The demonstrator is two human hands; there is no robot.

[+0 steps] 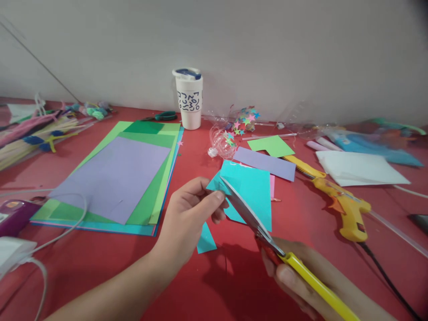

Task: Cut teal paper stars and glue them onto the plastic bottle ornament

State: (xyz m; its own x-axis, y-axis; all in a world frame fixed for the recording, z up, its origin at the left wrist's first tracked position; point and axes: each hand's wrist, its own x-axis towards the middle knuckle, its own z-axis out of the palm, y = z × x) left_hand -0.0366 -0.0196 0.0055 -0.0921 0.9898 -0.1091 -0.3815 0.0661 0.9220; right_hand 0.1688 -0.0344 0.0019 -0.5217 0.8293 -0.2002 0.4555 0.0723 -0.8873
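Note:
A small piece of turquoise paper [214,182] is pinched between the thumb and fingers of my left hand [190,214]. My right hand [297,272] grips a pair of scissors [249,214] with a yellow handle and a red part near the pivot. The tips of the blades reach the small paper; whether they are cutting into it I cannot tell. Behind them a larger turquoise sheet [252,191] lies on the red table [200,290]. A loose turquoise scrap [207,240] rests below my left hand.
Stacked coloured sheets [117,178] lie at left. A white tumbler [189,98] stands against the wall beside star confetti [245,120]. To the right are a purple strip [265,162], green paper [272,146], a yellow glue gun [344,205] with its cord, and a white packet [361,167].

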